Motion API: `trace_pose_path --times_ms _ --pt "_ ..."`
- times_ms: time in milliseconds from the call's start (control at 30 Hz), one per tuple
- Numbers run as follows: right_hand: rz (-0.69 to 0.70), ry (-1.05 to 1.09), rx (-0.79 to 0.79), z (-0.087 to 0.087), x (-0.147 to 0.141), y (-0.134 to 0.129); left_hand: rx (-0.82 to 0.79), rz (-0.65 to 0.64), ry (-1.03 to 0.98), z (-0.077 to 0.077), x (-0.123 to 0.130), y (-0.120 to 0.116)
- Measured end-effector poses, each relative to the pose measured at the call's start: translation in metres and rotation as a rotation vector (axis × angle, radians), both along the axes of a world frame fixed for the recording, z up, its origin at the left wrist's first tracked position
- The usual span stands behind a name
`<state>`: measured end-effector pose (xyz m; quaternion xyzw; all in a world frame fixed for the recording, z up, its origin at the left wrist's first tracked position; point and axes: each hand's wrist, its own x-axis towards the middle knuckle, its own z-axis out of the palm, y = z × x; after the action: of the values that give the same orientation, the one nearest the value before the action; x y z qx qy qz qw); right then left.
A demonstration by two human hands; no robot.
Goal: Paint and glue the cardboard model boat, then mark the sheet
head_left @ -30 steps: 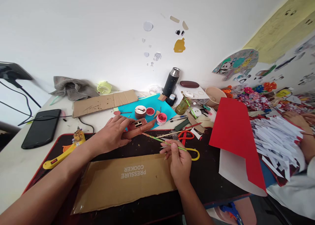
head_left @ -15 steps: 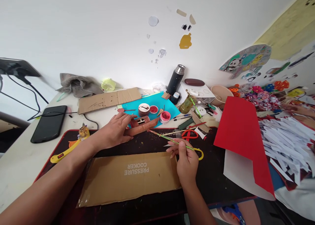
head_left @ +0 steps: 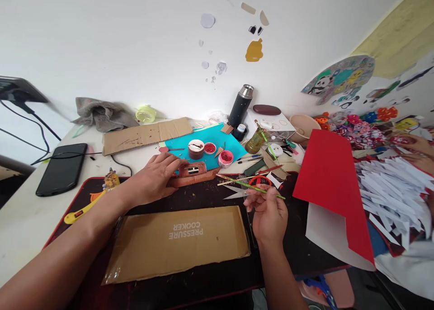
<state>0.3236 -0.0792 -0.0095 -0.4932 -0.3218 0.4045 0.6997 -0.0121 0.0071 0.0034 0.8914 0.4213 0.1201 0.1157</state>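
My left hand point(head_left: 154, 176) is closed around the near end of a small reddish-brown boat model point(head_left: 195, 178), which looks like painted cardboard. A little cabin with a black-and-white window opening shows on the boat. Between the fingers of my right hand point(head_left: 270, 212) is a slim green paintbrush point(head_left: 244, 184), its tip pointing left, close to the boat's pointed end; whether they touch I cannot tell. Just beyond the boat stand a jar of red paint point(head_left: 225, 158) and a jar of brown paint point(head_left: 196, 152) on a blue sheet point(head_left: 174, 143).
A cardboard piece point(head_left: 176, 249) lies in front on the dark mat point(head_left: 210, 197). Scissors point(head_left: 237, 192) rest beyond my right hand. A yellow glue gun point(head_left: 79, 213) and phone point(head_left: 63, 169) are left; a red folded sheet point(head_left: 327, 174) stands right. Another person's hand point(head_left: 418, 145) is at far right.
My right hand has moved to the right with the paintbrush, whose tip has shifted right too. In my left hand, the boat has turned slightly, showing more of its cabin. The view has shifted a little.
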Motion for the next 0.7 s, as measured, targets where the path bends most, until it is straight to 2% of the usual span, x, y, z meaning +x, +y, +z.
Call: trace_pose_path --times_ms 267,567,700 --pt "0.001 0.066 -0.038 -0.006 -0.002 -0.002 -0.095 -0.031 -0.001 0.005 -0.003 0.0" --pt "-0.001 0.084 -0.036 -0.004 -0.001 -0.005 -0.222 -0.082 -0.123 0.027 -0.007 0.001" --pt "0.002 0.076 -0.041 -0.002 -0.002 -0.007 -0.241 -0.111 -0.173 0.032 -0.004 0.005"
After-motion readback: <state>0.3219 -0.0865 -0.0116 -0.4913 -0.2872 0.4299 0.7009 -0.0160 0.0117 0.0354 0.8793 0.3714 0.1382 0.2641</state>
